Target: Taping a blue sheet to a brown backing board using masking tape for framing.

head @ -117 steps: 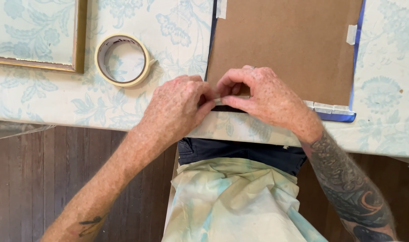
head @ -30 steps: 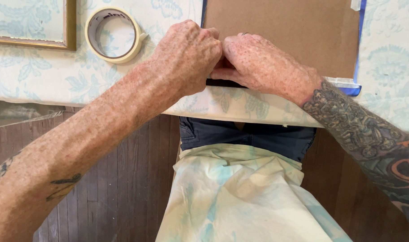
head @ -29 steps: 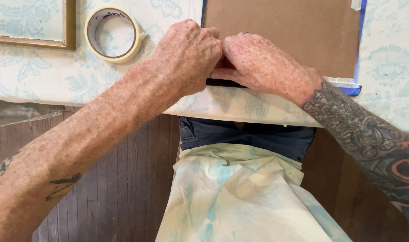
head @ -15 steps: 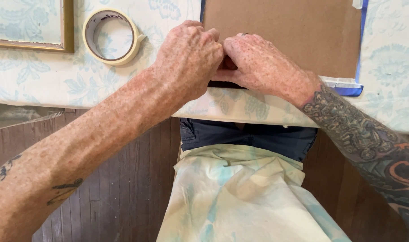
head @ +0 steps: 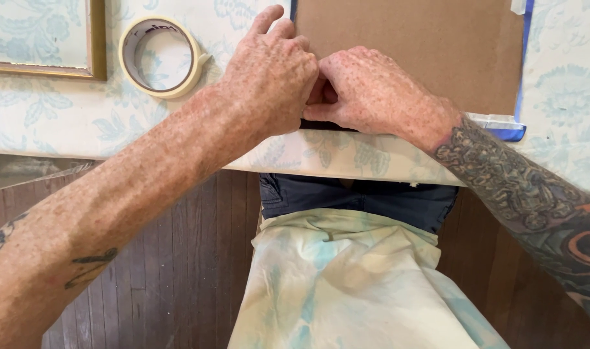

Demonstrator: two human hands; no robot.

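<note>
A brown cardboard backing board (head: 411, 45) lies on the flowered tablecloth (head: 62, 123), with a blue edge (head: 522, 71) showing along its right side. Both hands meet at the board's near edge. My left hand (head: 269, 77) lies curled over that edge with the forefinger stretched out onto the board. My right hand (head: 372, 90) faces it, fingers bent and thumb tucked in, touching the left hand. Their fingertips pinch at the edge, and the hands hide what lies between them.
A roll of pale masking tape (head: 159, 57) lies left of the hands. A gold picture frame (head: 82, 64) sits at the far left. A white tape scrap (head: 495, 121) sticks to the blue corner. Below the table edge are my pale apron (head: 347, 284) and dark wooden floor (head: 179, 271).
Both hands stay pressed together at the board's near edge. My left forefinger has lifted and stretched out a little. The view has barely shifted.
</note>
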